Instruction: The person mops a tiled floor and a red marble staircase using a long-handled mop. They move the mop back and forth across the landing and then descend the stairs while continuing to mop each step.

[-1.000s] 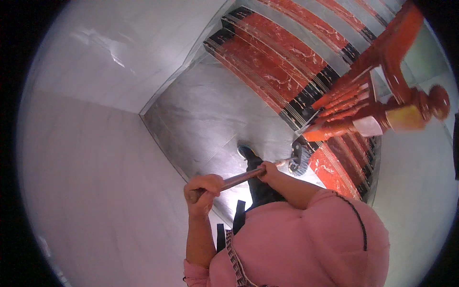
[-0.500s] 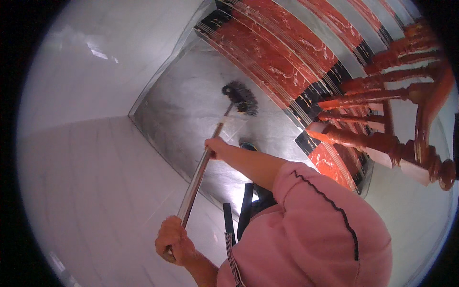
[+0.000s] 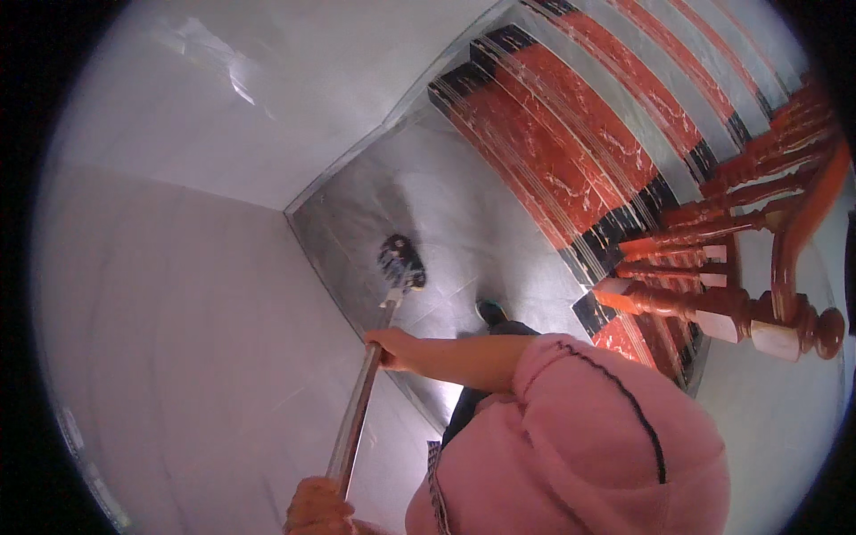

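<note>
A mop with a long silvery handle [image 3: 359,406] slants across the view, its dark, fringed head [image 3: 402,262] resting on the grey floor tiles near the wall corner. My right hand [image 3: 392,349] is wrapped round the handle's lower part, its arm reaching across from a pink sleeve. At the bottom edge, my left hand [image 3: 317,508] closes round the upper end of the handle; part of that hand and its forearm fall outside the picture.
Red and black marble stairs [image 3: 571,143] rise at the far right. Beside them stands a reddish wooden banister [image 3: 713,308]. Pale walls [image 3: 178,321] bound the grey floor [image 3: 464,214] on the left and far side. My shoe [image 3: 490,311] is on the floor.
The mop head has swung left and nearer, away from the stairs. Both hands have come lower in the picture with the handle, and the whole view has shifted somewhat.
</note>
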The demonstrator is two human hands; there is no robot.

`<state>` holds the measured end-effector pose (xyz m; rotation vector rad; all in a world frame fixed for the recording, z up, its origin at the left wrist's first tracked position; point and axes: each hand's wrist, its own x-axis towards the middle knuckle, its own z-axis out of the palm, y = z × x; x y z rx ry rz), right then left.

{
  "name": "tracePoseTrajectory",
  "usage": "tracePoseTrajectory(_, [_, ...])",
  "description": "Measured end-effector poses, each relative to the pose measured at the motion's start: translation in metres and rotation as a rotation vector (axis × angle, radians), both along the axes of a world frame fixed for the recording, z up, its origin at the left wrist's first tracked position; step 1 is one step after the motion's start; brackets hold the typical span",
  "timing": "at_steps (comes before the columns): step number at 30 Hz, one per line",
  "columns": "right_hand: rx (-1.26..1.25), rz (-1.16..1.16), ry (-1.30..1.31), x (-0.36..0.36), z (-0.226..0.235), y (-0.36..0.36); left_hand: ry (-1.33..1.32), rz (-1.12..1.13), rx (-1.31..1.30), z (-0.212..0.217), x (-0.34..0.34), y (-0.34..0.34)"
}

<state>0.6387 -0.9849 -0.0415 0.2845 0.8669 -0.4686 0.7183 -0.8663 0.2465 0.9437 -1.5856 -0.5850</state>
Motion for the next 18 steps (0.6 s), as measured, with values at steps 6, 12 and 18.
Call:
tracePoseTrajectory(6, [0.013, -0.068, 0.099, -0.061, 0.009, 0.030, 0.319, -0.019, 0.085, -0.003, 0.020, 0.001])
tracePoseTrajectory(12, [0.212, -0.265, 0.328, -0.156, -0.117, -0.010, 0.537, -0.102, 0.429, -0.098, -0.027, -0.123])
tracePoseTrajectory(18, [0.190, -0.426, 0.330, -0.185, -0.150, -0.113, 0.616, -0.373, 0.539, -0.125, -0.061, -0.267])
